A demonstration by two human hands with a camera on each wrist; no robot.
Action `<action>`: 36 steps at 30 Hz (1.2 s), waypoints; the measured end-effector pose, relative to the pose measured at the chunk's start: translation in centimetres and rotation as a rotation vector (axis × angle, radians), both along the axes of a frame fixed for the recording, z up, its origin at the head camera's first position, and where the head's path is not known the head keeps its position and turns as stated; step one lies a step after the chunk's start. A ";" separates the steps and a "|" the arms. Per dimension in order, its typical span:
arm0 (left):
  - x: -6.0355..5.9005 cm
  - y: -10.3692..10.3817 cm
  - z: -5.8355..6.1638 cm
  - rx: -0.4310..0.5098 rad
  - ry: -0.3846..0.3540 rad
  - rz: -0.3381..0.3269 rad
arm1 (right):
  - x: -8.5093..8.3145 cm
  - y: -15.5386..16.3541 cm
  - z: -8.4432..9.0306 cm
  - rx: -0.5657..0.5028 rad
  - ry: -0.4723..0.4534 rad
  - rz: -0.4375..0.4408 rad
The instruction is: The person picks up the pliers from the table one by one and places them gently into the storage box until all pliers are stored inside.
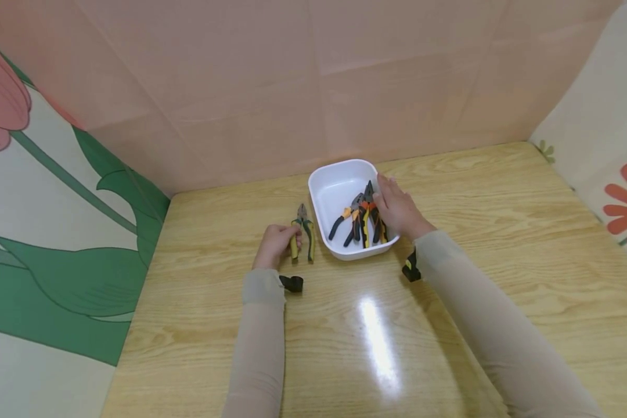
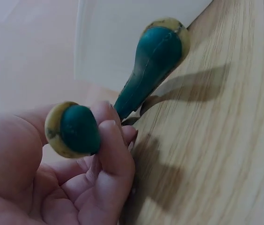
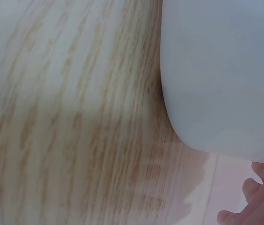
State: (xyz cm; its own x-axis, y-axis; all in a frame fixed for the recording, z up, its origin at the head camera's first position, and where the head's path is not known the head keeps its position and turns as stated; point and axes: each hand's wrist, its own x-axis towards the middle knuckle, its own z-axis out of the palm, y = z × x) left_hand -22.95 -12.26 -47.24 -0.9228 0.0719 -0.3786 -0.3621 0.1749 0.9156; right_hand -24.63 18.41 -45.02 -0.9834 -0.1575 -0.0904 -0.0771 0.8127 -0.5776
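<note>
Pliers [image 1: 304,231] lying beside a white tray [image 1: 339,180].
Left hand [image 1: 276,245] is pinching one handle; right hand [image 1: 397,210], fingers relaxed, is resting over two pliers [image 1: 363,217] already inside.

Work surface: a light wooden table [image 1: 480,244] with visible grain and a bright glare patch near its centre. A white rectangular tray [image 1: 330,191] stands directly on it toward 12 o'clock, close to the far edge. Just beside the tray, at its 9 o'clock, green-and-yellow pliers [image 1: 304,233] lie on the tabletop, jaws pointing to 12 o'clock, handles to 6 o'clock. Orange-and-black pliers [image 1: 364,219] lie inside the tray, not on the wood itself.
</note>
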 end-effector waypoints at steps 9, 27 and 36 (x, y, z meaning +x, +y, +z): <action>0.0 0.0 -0.3 0.077 -0.037 0.053 | 0.1 0.0 0.0 0.000 0.000 0.007; -0.2 -0.2 -1.2 0.112 -0.023 0.083 | 0.0 0.1 0.0 -0.013 -0.006 -0.006; -0.4 -0.2 -1.5 0.119 -0.010 0.084 | -0.3 0.2 -0.1 -0.013 0.004 -0.004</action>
